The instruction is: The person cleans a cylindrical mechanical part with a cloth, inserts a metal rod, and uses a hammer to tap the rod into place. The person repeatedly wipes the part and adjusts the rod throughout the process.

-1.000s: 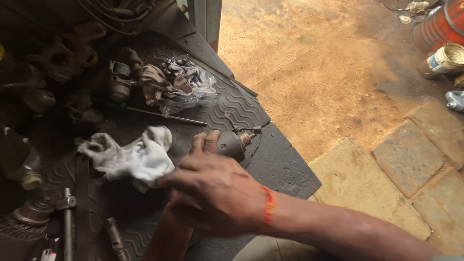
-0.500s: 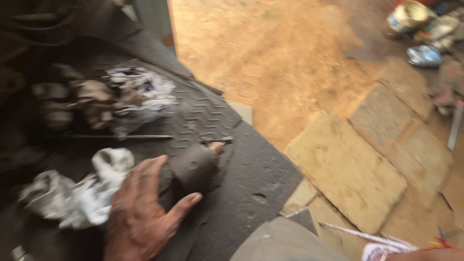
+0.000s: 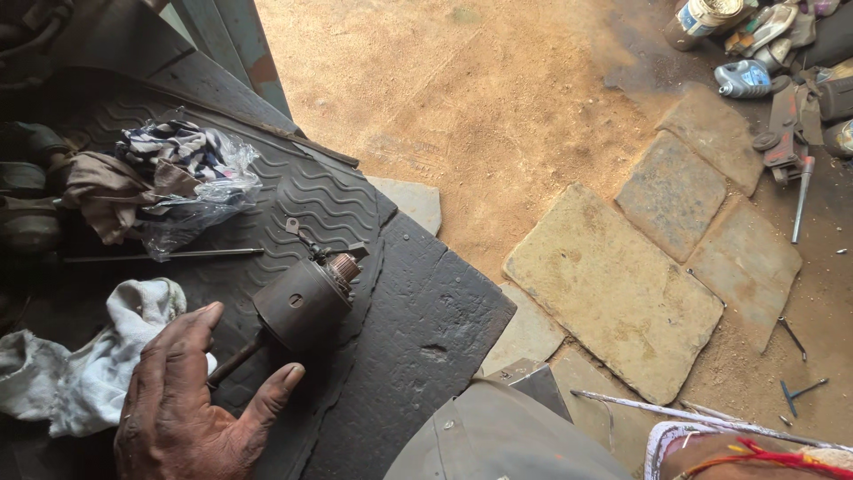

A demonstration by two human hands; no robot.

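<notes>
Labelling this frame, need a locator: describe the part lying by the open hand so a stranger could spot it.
Start at the black wavy-ribbed rubber mat on the left. Near its lower middle an open left hand rests beside a white rag. Just above its thumb and fingers lies a dark, grimy metal cylinder, the only drum-shaped part there, with a copper-coloured ribbed tip and a thin shaft at the opposite end.

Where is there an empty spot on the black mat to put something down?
The smooth dark mat right of the metal cylinder is bare out to its edge. The wavy patch between the plastic bag and the cylinder is also bare. It is crowded on the left: white rag, thin rod, cloths and the left hand.
</notes>
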